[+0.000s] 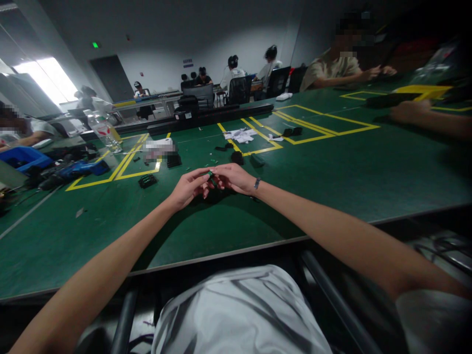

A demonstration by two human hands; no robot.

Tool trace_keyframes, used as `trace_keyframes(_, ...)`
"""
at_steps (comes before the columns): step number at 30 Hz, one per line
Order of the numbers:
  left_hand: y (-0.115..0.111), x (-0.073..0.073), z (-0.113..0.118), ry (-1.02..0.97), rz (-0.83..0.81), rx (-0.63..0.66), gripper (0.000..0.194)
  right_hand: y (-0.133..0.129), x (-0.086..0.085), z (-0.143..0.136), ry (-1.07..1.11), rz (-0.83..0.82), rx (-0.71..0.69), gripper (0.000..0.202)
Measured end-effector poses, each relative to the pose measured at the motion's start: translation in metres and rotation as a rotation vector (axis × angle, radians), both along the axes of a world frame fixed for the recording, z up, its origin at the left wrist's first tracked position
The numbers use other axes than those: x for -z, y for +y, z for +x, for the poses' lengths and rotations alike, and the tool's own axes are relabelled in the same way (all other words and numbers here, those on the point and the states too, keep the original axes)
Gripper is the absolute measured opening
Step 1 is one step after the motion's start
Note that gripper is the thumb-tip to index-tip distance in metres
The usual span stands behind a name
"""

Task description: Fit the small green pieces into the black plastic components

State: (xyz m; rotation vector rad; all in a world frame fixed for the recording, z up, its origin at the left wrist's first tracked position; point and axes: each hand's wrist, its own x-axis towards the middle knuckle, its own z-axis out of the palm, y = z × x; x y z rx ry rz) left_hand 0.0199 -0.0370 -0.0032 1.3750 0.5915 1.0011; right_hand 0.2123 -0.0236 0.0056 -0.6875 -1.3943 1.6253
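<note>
Over the green table, my left hand [191, 186] and my right hand [233, 177] meet at the fingertips. Between them they pinch a small green piece [211, 176], perhaps a circuit board; the fingers cover much of it. Left of my hands lies a black part with green on it [147, 181]. Just beyond them are tiny green bits [212, 162], a black block [237, 157] and a dark green translucent piece [257, 160]. A ribbed black block [173, 160] rests farther to the left.
White paper scraps [241, 135] lie inside yellow tape lines. A clear bottle [105, 132], a blue bin [24, 160] and a blue power tool [77, 169] occupy the left side. At right, another person's forearm [431, 117] reaches over the table. Several people sit farther back.
</note>
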Motion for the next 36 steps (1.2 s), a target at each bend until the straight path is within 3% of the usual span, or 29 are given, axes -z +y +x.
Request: trace_keyframes(36, -0.0011, -0.0022, 0.0025, 0.01, -0.067, -0.058, 0.038, 0.0012, 0.0037, 0.0004, -0.034, 0.021, -0.002, 0.032)
